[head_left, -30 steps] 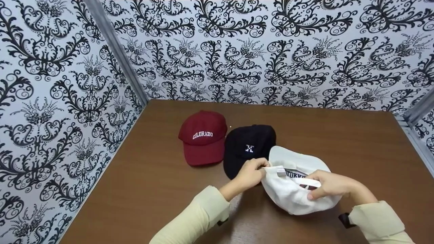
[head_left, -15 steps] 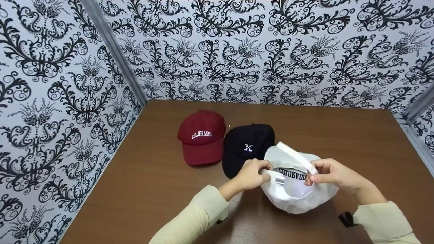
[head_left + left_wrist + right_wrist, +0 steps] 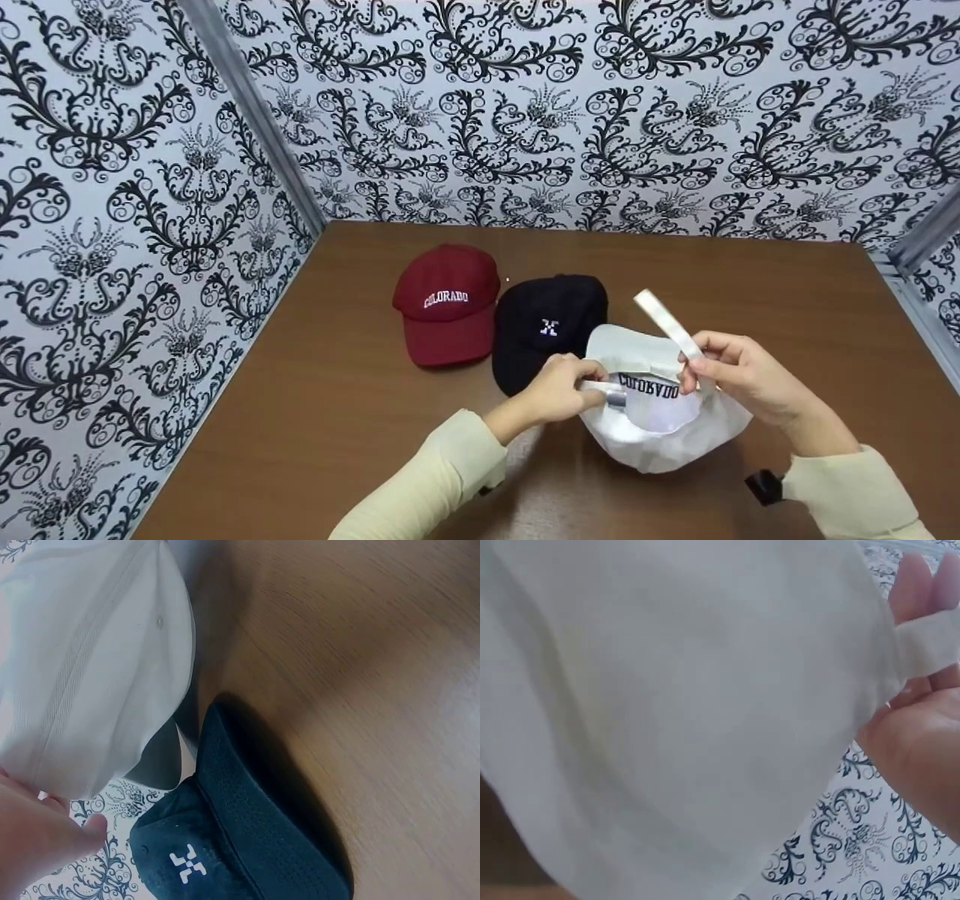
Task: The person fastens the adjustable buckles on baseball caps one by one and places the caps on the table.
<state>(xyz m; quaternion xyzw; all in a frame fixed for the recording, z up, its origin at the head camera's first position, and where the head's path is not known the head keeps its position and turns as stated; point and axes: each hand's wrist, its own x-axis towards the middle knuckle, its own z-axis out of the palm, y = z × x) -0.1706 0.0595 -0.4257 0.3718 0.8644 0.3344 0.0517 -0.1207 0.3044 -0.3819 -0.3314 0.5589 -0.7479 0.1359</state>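
A white cap (image 3: 660, 454) is held back-side toward me, crown low and brim away, with dark COLORADO lettering showing through its back opening. My left hand (image 3: 553, 391) pinches the cap's short strap end, where a silver buckle (image 3: 616, 399) sits. Between thumb and fingers of my right hand (image 3: 754, 379) is the long strap (image 3: 664, 319), its loose end pointing up and left, free of the buckle. In the right wrist view the white cloth fills much of the picture, with the strap (image 3: 932, 643) crossing the fingers. The left wrist view shows the crown's side (image 3: 90, 660) close up.
A black cap (image 3: 551, 315) with a small white emblem lies just left of the white cap, whose brim overlaps it in the head view. Left of that is a red COLORADO cap (image 3: 448, 300). Patterned walls (image 3: 480, 112) bound the brown table (image 3: 360, 450) behind and at the left.
The long strap, near the back opening a second ago, now stands up out of the cap, pulled upward by my right hand. My left hand has barely moved. The red and black caps stay put.
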